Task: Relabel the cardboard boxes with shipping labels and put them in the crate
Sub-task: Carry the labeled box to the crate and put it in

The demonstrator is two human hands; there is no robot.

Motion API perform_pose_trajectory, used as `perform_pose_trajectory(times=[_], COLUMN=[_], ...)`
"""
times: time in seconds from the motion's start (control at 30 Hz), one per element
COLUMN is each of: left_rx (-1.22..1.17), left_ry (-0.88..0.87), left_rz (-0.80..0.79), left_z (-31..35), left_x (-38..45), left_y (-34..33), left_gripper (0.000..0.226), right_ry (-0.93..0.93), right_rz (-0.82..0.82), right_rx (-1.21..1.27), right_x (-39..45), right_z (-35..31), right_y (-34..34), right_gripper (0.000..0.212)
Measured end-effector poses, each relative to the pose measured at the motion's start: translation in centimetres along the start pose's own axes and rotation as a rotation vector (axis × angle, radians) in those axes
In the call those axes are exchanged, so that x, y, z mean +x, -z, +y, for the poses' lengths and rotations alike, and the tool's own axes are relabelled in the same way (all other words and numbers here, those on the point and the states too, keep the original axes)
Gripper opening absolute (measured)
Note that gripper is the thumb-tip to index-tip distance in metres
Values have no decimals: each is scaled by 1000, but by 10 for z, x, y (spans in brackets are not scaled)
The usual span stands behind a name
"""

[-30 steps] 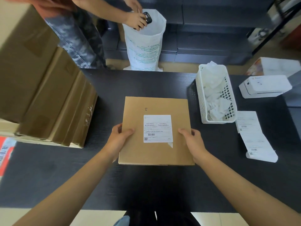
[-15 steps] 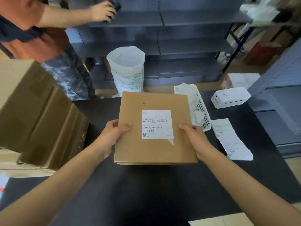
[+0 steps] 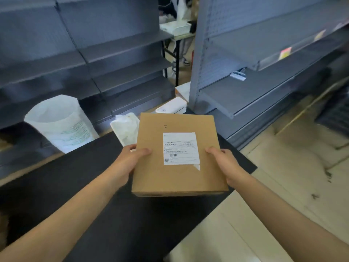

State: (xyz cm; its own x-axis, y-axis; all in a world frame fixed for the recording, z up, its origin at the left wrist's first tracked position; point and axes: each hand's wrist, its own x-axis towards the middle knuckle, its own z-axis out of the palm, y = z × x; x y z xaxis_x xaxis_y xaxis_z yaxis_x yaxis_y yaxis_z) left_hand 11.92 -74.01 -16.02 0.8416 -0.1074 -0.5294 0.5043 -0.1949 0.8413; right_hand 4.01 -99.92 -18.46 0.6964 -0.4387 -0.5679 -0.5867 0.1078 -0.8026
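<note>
Between hands: cardboard box (image 3: 177, 154), L hand (image 3: 130, 163) + R hand (image 3: 224, 165) gripping sides.

Both hands, left hand (image 3: 130, 163) and right hand (image 3: 224, 165), grip the labelled cardboard box (image 3: 177, 178) above the black table (image 3: 94, 186).

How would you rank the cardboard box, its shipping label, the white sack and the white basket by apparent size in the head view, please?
1. Cardboard box, nearest the camera.
2. White sack.
3. Shipping label and white basket: unsure, basket partly hidden.
</note>
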Motion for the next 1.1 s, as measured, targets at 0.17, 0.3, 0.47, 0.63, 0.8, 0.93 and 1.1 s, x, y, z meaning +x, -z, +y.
perform_pose_trajectory(times=[0.17, 0.3, 0.47, 0.63, 0.8, 0.93, 1.1], left_rx=[78, 149, 247, 344, 366, 366, 390], left_ry=[-37, -76, -72, -51, -49, -52, -29], left_rz=[-200, -358, -541, -660, -729, -770, -808], left_z=[15, 19, 20, 31, 50, 74, 106], left_x=[-9, -21, -27, -5, 38, 65, 94], left_y=[-152, -272, -386, -478, -562, -628, -701], left_gripper=[58, 52, 52, 48, 58, 47, 50], right_ry=[0, -25, -77, -127, -172, -185, -215], right_rz=[201, 357, 491, 573, 630, 676, 714], right_rx=[107, 186, 286, 357, 403, 408, 461], right_x=[-12, -27, -33, -7, 45, 83, 126], right_z=[22, 51, 82, 98, 90, 75, 55], right_y=[149, 259, 354, 417, 476, 520, 569], right_gripper=[55, 56, 54, 53, 60, 59, 54])
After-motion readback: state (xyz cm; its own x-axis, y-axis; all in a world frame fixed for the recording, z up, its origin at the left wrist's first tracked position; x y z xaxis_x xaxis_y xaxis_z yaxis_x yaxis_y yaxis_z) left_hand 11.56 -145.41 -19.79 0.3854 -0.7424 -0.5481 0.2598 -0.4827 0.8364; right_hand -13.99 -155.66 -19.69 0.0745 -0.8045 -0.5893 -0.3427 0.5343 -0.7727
